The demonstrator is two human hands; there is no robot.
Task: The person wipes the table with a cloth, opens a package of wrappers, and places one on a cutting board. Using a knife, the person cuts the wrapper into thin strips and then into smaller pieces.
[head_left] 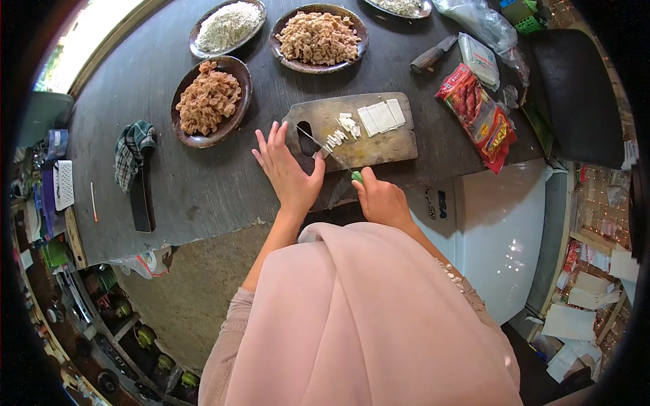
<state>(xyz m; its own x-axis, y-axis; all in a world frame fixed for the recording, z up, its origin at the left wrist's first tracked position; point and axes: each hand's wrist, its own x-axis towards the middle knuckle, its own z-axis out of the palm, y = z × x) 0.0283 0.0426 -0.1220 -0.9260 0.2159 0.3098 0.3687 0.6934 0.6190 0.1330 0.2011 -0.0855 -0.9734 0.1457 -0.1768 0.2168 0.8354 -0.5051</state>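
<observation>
My right hand (384, 201) grips a knife (357, 176) by its green handle, its thin blade slanting up and left across the near left part of a wooden cutting board (387, 147). At the board's left end lies my left hand (292, 177), fingers spread and stretched out, thumb close beside the blade near the handle hole. Small cut white strips (336, 139) lie to the right of the blade, with a little heap (349, 126) of similar pieces just beyond. Flat white slabs (381, 118) sit side by side at the board's far right.
Brown plates hold reddish-brown curled pieces (208, 101), tan pieces (318, 39) and pale shreds (229, 26). Right of the board are a red packet (477, 115), a white packet (479, 61) and another knife (433, 55). A checked cloth (132, 152) lies at left.
</observation>
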